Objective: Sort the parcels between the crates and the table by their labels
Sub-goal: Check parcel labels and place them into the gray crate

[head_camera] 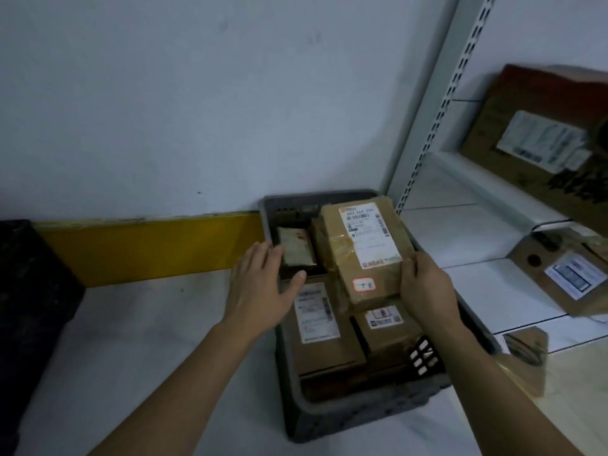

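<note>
The right hand (424,287) is gripping the taped box (362,251) at its 5 o'clock corner; the left hand (263,284) is hovering with fingers relaxed. The box is looking stiff, light, slick-taped.

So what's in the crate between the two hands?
In the head view, between the left hand and the right hand lie a small dark packet and the big taped parcel that the right hand grips.
</note>
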`<state>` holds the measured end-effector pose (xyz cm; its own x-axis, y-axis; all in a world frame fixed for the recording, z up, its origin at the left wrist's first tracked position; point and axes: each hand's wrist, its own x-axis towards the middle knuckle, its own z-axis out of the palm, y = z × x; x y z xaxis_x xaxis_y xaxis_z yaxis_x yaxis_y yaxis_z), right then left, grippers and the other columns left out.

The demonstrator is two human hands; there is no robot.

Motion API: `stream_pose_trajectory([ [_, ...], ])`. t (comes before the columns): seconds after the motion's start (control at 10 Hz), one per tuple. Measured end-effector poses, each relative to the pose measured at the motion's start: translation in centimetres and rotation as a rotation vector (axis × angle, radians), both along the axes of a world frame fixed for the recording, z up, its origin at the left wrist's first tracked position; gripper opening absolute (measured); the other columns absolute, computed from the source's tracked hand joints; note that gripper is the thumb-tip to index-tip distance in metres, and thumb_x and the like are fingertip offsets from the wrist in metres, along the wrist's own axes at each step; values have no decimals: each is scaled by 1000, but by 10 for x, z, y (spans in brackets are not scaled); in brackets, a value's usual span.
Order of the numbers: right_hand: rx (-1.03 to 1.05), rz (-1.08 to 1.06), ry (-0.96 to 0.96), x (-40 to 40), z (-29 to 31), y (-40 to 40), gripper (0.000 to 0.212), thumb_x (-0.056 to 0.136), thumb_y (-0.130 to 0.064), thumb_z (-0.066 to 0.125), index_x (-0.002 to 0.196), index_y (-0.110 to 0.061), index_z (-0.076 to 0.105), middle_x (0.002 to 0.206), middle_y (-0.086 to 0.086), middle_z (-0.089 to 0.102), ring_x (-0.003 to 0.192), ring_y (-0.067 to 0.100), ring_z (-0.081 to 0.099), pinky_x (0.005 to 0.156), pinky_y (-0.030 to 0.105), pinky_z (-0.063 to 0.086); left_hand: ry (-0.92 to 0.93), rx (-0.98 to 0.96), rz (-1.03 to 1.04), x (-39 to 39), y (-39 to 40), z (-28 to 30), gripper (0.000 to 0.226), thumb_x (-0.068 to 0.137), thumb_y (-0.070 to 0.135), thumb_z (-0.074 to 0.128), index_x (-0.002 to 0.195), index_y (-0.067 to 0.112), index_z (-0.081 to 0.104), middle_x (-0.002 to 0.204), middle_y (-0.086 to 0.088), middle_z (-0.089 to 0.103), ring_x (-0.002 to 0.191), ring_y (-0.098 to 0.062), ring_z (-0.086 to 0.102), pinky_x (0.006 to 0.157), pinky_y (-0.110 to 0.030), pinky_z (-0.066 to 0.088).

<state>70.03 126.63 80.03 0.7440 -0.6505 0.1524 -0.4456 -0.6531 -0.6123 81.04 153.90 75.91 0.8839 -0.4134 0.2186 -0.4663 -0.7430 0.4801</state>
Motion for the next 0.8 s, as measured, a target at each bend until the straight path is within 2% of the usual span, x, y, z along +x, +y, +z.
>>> stream_pose_trajectory([
  [0.1, -71, 23, 83, -7, -20, -34, 26, 114, -28, 38, 105, -13, 56, 87, 4, 63, 69, 14, 56, 60, 29, 39, 29, 48, 32, -20, -28, -8, 83, 99, 77, 30, 165, 26, 32, 175, -3, 20, 161, -26, 13, 130, -53, 19],
  [0.2, -85, 40, 162, -10, -34, -56, 26, 114, -26, 38, 113, -9, 58, 92, 7, 63, 78, 27, 57, 73, 36, 45, 44, 105, 47, -40, -44, -9, 78, 101, 73, 35, 165, 29, 28, 175, -2, 18, 162, -26, 10, 131, -51, 15],
  [0.3, -82, 69, 225, -14, -45, -69, 24, 113, -24, 39, 111, -9, 58, 103, 14, 71, 85, 32, 64, 77, 39, 52, 45, 141, 71, -48, -50, -10, 81, 97, 74, 29, 165, 29, 30, 174, -3, 22, 162, -26, 13, 131, -50, 15],
  [0.4, -81, 117, 287, -21, -53, -70, 16, 113, -20, 42, 110, -8, 53, 106, 17, 73, 83, 34, 65, 72, 35, 47, 46, 189, 86, -53, -54, -11, 82, 97, 75, 28, 165, 29, 31, 174, -3, 23, 162, -27, 15, 130, -52, 16],
  [0.5, -34, 144, 292, -26, -64, -65, 12, 112, -20, 44, 109, -10, 48, 103, 15, 72, 77, 30, 60, 70, 35, 47, 41, 210, 98, -56, -54, -10, 81, 98, 75, 30, 165, 29, 31, 174, -3, 23, 162, -27, 16, 130, -53, 16],
  [0.6, -45, 147, 285, -26, -70, -64, 17, 111, -20, 42, 119, -8, 51, 103, 14, 74, 86, 35, 71, 72, 39, 55, 40, 233, 109, -57, -52, -8, 84, 96, 77, 27, 164, 29, 31, 174, -3, 23, 161, -27, 17, 130, -53, 17],
  [0.7, -38, 170, 273, -24, -66, -63, 18, 112, -21, 41, 118, -9, 52, 103, 16, 75, 89, 39, 73, 73, 41, 56, 50, 237, 128, -57, -49, -7, 85, 95, 78, 26, 165, 29, 30, 174, -4, 22, 161, -27, 16, 130, -53, 16],
  [0.8, -59, 157, 198, -26, -56, -60, 28, 113, -32, 40, 124, -11, 56, 111, 14, 74, 95, 37, 72, 78, 39, 56, 44, 236, 134, -53, -45, -3, 84, 96, 78, 28, 165, 30, 29, 175, -6, 21, 161, -28, 14, 130, -53, 16],
])
